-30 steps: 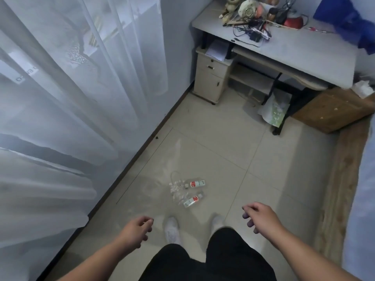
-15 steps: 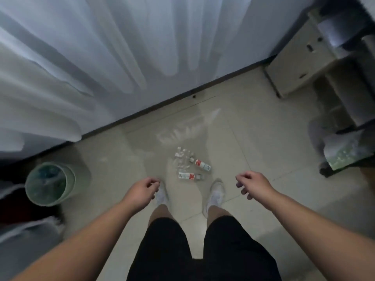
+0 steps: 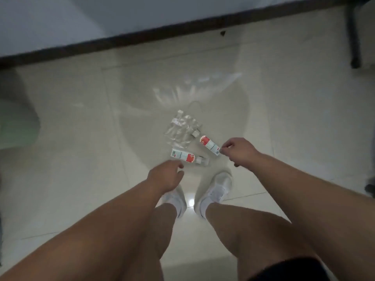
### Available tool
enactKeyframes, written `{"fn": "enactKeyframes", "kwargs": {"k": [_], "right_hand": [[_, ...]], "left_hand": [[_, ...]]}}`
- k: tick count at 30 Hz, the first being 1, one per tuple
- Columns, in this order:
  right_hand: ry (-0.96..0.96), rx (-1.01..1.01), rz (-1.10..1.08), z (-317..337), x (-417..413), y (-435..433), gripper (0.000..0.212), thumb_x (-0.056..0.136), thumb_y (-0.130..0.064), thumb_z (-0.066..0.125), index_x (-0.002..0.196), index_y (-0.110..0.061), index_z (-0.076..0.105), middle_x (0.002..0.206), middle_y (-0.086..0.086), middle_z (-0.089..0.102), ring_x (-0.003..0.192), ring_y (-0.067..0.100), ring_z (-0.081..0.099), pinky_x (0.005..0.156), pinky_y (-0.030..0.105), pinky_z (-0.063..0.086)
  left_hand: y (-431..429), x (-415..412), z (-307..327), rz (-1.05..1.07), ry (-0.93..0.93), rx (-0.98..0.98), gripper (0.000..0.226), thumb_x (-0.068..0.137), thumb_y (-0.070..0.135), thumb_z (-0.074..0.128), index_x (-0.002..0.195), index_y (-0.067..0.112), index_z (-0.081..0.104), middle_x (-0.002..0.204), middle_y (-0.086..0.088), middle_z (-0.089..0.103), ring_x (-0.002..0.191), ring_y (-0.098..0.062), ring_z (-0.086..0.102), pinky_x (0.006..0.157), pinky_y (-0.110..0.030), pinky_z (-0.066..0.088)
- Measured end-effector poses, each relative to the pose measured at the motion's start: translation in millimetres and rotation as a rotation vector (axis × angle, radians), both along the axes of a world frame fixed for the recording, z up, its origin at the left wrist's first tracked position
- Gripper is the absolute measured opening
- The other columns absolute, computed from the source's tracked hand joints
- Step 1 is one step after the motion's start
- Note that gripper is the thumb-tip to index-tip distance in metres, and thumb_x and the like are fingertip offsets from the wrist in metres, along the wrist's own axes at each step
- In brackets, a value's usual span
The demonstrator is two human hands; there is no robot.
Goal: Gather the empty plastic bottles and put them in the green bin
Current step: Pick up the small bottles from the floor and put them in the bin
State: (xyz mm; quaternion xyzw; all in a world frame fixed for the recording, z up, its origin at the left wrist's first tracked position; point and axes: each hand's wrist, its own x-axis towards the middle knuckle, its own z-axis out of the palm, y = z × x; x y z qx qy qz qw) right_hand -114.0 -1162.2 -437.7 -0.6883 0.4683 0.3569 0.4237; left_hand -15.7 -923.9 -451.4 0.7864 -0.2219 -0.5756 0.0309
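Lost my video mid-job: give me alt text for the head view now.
Both hands hang low over the tiled floor: right hand by one red-labelled bottle, contact unclear; left hand empty beside a second labelled bottle. Clear crumpled bottles lie beyond; the green bin blurs at far left.

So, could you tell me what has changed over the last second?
Both hands have dropped toward the bottles: the left hand hovers by the nearer labelled bottle, the right hand reaches the farther labelled bottle at its end; a grip is unclear. All bottles still lie clustered on the floor, none lifted.
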Motion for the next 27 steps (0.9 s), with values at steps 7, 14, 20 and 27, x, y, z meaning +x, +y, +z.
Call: {"fn": "enactKeyframes", "kwargs": {"k": [7, 14, 20, 27], "right_hand": [[0.062, -0.185, 0.346, -197, 4, 19, 0.069, 0.079, -0.041, 0.078, 0.135, -0.009, 0.051, 0.127, 0.018, 0.061, 0.117, 0.037, 0.058, 0.093, 0.040, 0.050], [0.111, -0.253, 0.439, -259, -25, 29, 0.071, 0.074, -0.047, 0.081, 0.127, -0.014, 0.048, 0.118, 0.013, 0.061, 0.108, 0.034, 0.061, 0.086, 0.043, 0.052], [0.127, -0.185, 0.372, -172, -26, 19, 0.069, 0.072, -0.047, 0.080, 0.123, -0.010, 0.051, 0.114, 0.015, 0.063, 0.103, 0.036, 0.064, 0.087, 0.041, 0.054], [0.056, -0.130, 0.184, 59, -11, 20, 0.060, 0.070, -0.051, 0.078, 0.114, -0.016, 0.055, 0.103, 0.006, 0.066, 0.085, 0.026, 0.061, 0.069, 0.033, 0.044]], "left_hand": [[-20, -18, -177, -0.461, -0.279, -0.028, 0.066, 0.087, 0.018, 0.065, 0.147, 0.024, 0.039, 0.151, -0.006, 0.038, 0.138, -0.029, 0.039, 0.091, -0.046, 0.051], [-14, -22, -236, -0.650, -0.408, -0.072, 0.059, 0.084, 0.015, 0.065, 0.138, 0.021, 0.044, 0.132, -0.007, 0.051, 0.119, -0.031, 0.053, 0.083, -0.043, 0.047], [2, -1, -154, -0.467, -0.218, 0.043, 0.071, 0.079, 0.048, 0.075, 0.137, 0.020, 0.045, 0.129, -0.006, 0.053, 0.116, -0.029, 0.057, 0.086, -0.042, 0.050], [32, 9, 81, 0.008, -0.121, 0.035, 0.070, 0.071, 0.067, 0.066, 0.127, 0.028, 0.052, 0.115, 0.001, 0.061, 0.101, -0.024, 0.064, 0.080, -0.035, 0.052]]}}
